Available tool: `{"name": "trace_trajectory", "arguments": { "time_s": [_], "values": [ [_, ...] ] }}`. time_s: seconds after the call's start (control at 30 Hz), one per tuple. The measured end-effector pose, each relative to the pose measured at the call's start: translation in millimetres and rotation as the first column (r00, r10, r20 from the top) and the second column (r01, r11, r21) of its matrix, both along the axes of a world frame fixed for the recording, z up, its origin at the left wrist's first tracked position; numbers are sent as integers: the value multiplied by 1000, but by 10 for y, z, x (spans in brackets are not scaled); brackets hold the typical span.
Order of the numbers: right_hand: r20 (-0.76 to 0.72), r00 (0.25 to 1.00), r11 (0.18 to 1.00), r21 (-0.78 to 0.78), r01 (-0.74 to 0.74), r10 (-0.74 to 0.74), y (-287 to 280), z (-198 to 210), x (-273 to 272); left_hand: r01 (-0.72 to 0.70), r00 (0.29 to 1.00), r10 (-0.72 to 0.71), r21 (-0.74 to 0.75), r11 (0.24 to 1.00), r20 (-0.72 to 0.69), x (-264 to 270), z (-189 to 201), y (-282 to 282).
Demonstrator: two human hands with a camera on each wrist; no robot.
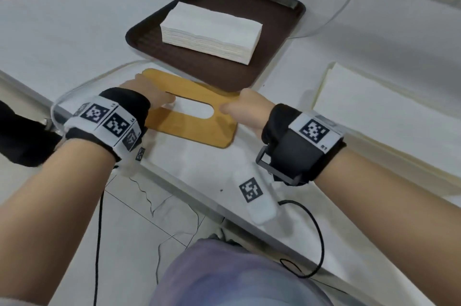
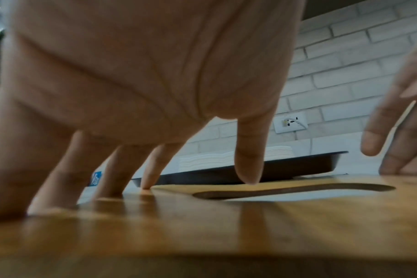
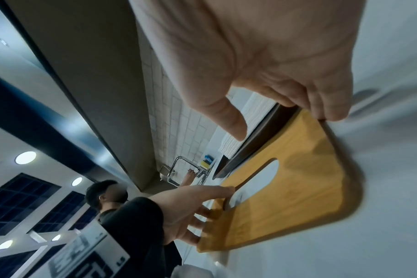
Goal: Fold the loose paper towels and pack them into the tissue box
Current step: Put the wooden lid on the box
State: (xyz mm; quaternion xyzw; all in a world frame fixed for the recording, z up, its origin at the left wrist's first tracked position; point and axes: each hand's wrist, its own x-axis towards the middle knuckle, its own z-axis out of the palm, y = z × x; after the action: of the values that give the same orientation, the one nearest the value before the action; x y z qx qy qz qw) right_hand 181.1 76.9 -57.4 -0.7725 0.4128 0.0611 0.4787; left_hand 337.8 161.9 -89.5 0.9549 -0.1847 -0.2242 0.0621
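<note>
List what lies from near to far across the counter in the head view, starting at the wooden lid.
wooden lid with both hands on it → brown tray → stack of paper towels on the tray
</note>
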Motion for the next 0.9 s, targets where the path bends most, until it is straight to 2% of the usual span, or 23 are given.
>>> {"name": "trace_trajectory", "arguments": {
  "time_s": [0.1, 0.17, 0.23, 0.3, 0.4, 0.5, 0.6, 0.67, 0.77, 0.9],
  "values": [
    [38, 999, 999, 16, 32, -33, 0, -25, -6, -2, 997, -4, 79, 997, 76, 25, -69, 13],
    [49, 998, 999, 5, 38, -38, -14, -64, -14, -29, 998, 26, 46, 999, 60, -6, -73, 34],
    [1, 1000, 1000, -25, 7, -7, -29, -117, -50, -51, 999, 51, -8, 999, 18, -74, -58, 68],
    [-102, 991, 987, -128, -101, 89, -20, -147, -127, -49, 999, 50, -58, 997, 13, -148, -36, 120],
    [-282, 923, 888, -306, -344, 261, 60, -139, -244, -7, 1000, 9, -100, 995, 17, -262, 18, 226],
    [-363, 839, 783, -336, -524, 405, 135, -71, -327, 13, 999, -7, -158, 987, 36, -402, 141, 333],
    [-400, 767, 665, -388, -638, 503, 202, 86, -420, 21, 999, -13, -257, 966, 35, -536, 349, 415],
    [-393, 761, 598, -471, -649, 516, 225, 247, -500, 35, 999, -25, -333, 942, 35, -606, 517, 451],
    [-346, 806, 545, -603, -583, 479, 203, 551, -673, 73, 995, -36, -435, 898, 94, -711, 803, 422],
    [-335, 872, 459, -751, -476, 357, 10, 869, -970, 253, 963, -160, -512, 821, 219, -908, 1103, 128]
  ]
}}
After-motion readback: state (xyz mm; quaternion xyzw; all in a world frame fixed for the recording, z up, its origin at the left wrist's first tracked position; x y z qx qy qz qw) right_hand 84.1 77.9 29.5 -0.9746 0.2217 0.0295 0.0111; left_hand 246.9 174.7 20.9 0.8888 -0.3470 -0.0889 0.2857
